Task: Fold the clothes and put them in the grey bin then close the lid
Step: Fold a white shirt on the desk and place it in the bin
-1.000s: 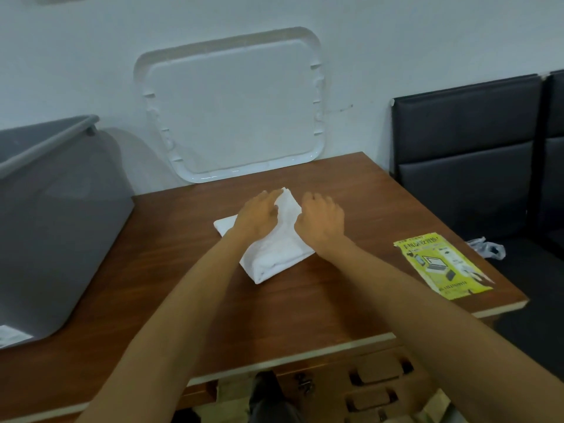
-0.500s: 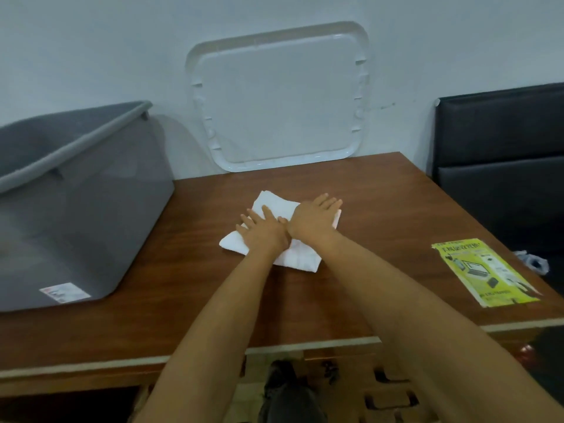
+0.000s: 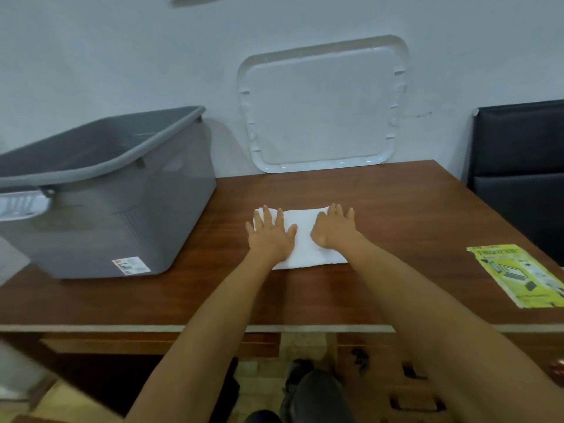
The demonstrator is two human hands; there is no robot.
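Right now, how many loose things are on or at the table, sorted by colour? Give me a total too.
Grey: 1, the bin, open, at the left.
White: 2, the folded cloth under both hands, and the lid leaning on the wall at the table's back edge.
Yellow: 1, the leaflet at the right.
Total: 4

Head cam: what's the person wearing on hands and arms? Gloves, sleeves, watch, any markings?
Nothing visible. The left hand and right hand are bare: no gloves, rings, watch or wristband. The left forearm and right forearm are uncovered too, with no sleeve showing up to the bottom edge of the frame. No markings that I can make out.
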